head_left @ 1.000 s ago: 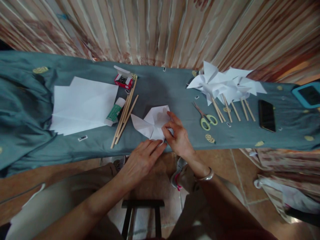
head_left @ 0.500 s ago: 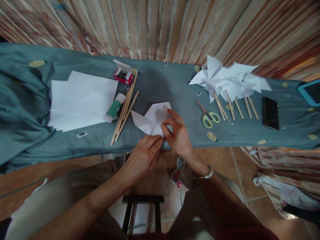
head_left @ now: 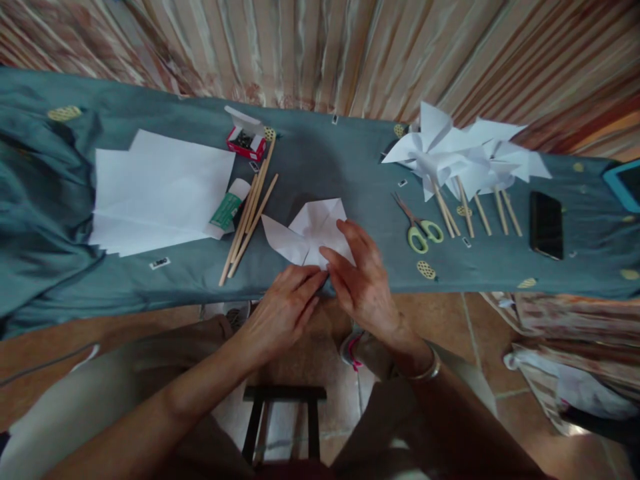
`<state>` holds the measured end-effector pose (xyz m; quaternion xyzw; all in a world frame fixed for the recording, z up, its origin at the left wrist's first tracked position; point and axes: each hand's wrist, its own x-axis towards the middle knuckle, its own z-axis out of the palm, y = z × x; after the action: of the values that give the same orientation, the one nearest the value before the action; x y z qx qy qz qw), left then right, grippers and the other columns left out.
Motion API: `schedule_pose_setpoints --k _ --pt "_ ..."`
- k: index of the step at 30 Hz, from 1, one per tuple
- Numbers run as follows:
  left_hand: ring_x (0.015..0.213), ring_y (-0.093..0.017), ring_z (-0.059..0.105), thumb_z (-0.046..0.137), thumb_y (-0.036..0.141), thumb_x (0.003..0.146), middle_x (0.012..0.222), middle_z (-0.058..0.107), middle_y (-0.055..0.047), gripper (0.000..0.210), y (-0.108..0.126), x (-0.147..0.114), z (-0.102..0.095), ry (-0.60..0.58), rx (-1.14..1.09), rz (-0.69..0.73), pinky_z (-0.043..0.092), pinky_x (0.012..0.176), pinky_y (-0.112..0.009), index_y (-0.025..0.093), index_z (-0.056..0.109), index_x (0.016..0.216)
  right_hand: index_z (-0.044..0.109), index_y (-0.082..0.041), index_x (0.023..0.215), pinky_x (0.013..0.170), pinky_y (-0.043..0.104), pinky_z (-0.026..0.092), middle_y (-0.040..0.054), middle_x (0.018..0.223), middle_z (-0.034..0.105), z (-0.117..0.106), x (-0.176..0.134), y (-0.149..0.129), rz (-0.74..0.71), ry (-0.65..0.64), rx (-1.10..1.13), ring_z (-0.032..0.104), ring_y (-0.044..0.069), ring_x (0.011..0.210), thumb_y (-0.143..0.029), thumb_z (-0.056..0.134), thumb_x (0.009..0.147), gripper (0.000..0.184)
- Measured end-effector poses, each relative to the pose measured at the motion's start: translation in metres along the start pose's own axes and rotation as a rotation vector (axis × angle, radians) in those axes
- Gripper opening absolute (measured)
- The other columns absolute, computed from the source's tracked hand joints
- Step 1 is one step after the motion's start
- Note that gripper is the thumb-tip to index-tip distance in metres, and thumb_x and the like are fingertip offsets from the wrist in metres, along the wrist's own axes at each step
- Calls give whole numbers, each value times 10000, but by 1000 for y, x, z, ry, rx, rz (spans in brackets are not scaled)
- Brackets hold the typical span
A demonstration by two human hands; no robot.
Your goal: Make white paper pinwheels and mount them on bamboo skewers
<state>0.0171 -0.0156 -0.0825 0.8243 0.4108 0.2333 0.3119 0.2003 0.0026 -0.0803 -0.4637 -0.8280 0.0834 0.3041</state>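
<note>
One folded paper (head_left: 315, 225) lies near the front of the surface (head_left: 350, 157), between one glue stick (head_left: 229, 208) and one pair of scissors (head_left: 417, 221). Overlapping pinwheels (head_left: 465, 160) are hard to count. Left hand (head_left: 285, 300) palm down, right hand (head_left: 369, 283) fingers curved, both meet the paper; whether either grip pinches it, I cannot tell.

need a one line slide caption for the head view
Left hand and right hand at a folded paper, between wooden sticks and green-handled scissors.
</note>
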Motion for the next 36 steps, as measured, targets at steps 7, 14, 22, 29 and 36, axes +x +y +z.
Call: schedule_pose_setpoints --k 7,14,22,29,36 --pt "1093 -249 540 431 155 921 1186 601 -138 357 0 2 -2 -19 0 -1 480 964 -431 100 550 1253 388 -351 1396 1093 556 384 44 1545 309 3 -3 3 14 -114 -45 209 302 1473 -118 407 937 516" --pt "1105 -241 551 422 170 925 1194 598 -123 344 0 2 -4 -29 -68 -46 476 980 -433 142 573 1233 347 -382 1430 1105 558 354 16 1566 296 4 -6 3 39 -144 -43 210 302 1474 -128 428 925 572" --pt "1107 -231 563 429 165 926 1184 608 -103 332 -1 3 -4 -11 -99 -60 491 972 -440 186 577 1222 475 -310 1321 1099 538 352 51 1533 356 6 -5 2 54 -157 -67 231 298 1466 -123 415 920 446" --pt "1102 -219 562 430 154 927 1181 610 -110 326 1 3 -5 -9 -93 -60 494 969 -408 157 580 1216 489 -272 1282 1041 528 388 88 1524 366 7 -6 2 38 -167 -130 233 308 1460 -127 421 912 403" --pt "1109 -230 557 415 167 936 1184 604 -130 338 -1 3 -5 -10 -101 -53 488 977 -427 124 572 1232 485 -230 1263 1008 528 404 132 1512 371 8 -6 1 13 -173 -184 242 314 1452 -118 413 911 376"
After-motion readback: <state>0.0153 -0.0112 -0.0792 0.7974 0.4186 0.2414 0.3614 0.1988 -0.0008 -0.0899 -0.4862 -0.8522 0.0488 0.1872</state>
